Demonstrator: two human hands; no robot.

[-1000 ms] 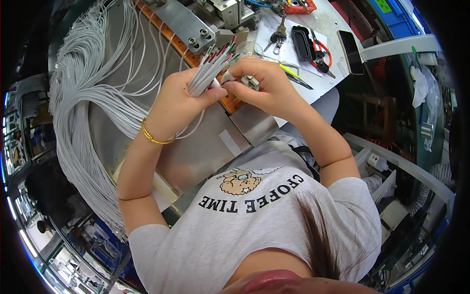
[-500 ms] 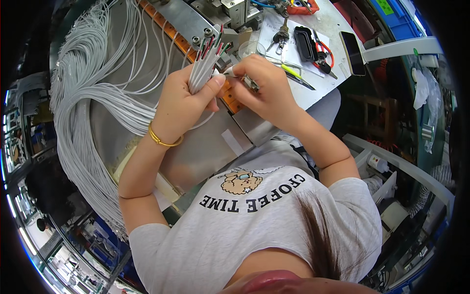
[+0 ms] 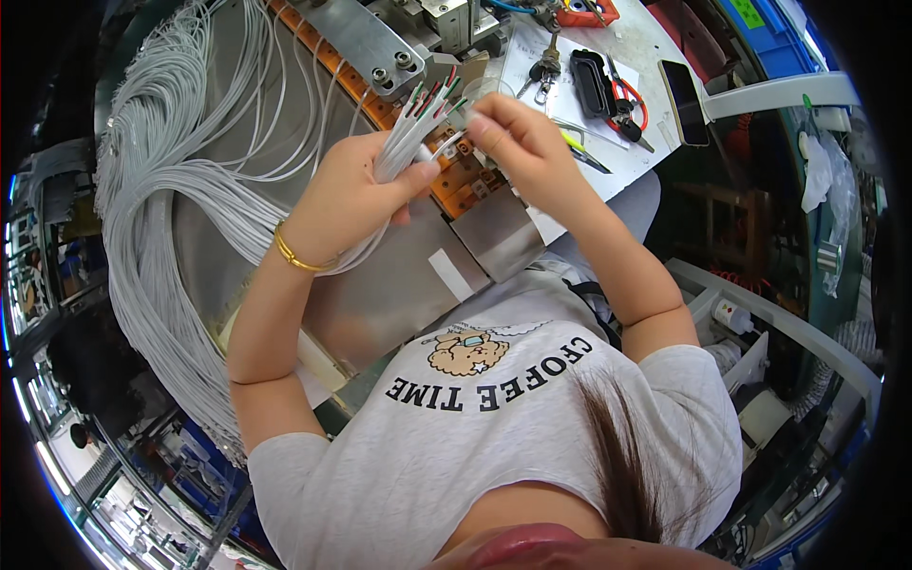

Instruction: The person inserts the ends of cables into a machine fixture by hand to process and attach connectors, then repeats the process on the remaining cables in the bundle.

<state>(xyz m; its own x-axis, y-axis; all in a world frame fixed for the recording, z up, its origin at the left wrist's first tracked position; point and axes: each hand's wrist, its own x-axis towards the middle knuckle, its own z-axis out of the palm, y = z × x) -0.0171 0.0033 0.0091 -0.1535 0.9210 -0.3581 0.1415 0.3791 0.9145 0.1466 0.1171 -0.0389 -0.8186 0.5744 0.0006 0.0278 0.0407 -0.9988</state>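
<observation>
A: Head view, only feed I've got. Left hand?
B: Left hand [image 3: 356,195] is closed around a bundle of white cables [image 3: 401,147], thumb across it. Stripped ends point up and away from the person; I see red, green and dark cores.
A: Right?
B: Right hand [image 3: 527,147] is just beside it, thumb and index pinched together on a pale strand [image 3: 447,146] that runs over from the bundle. Tip's too small for me to read.
A: Where's the bundle sitting?
B: Held up between the hands, in front of an orange strip [image 3: 465,193]. Bolted metal plate [image 3: 366,47] beyond that. Metal surface [image 3: 380,309] underneath, nearer the body.
A: Left side?
B: Big heap of white cables [image 3: 157,218], trailing down toward the lower edge.
A: Right side, quick.
B: White desk [image 3: 654,47]: keys [image 3: 544,72], black case [image 3: 591,85], red-handled cutters [image 3: 626,129] touching or just beside the case, I can't tell which. Phone [image 3: 682,104] near the desk's right edge.
</observation>
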